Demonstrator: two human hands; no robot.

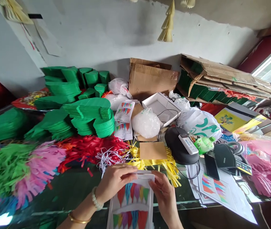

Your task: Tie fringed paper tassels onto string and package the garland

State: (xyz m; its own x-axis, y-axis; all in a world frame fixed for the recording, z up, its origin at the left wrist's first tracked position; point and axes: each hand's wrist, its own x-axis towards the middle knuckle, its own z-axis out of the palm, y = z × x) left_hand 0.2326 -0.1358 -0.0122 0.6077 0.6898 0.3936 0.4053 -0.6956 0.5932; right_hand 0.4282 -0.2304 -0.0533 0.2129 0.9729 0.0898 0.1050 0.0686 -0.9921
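Both of my hands hold a white card with rows of coloured paper pennants [132, 203] low in the middle of the view. My left hand [115, 181] grips the card's top edge, with its fingers lying across it. A pearl bracelet and a gold bangle sit on that wrist. My right hand [165, 197] holds the card's right edge. Just beyond the card lies a yellow paper fringe [158, 165] under a brown kraft envelope [153, 150], and a red paper fringe [90, 149] lies beyond my left hand.
Stacks of green folded paper [90, 117] fill the left of the dark table. Green and pink fringes [40, 168] lie at the left edge. To the right are a black phone [211, 167], a white remote [188, 143], printed sheets [221, 190] and white plastic bags [146, 123].
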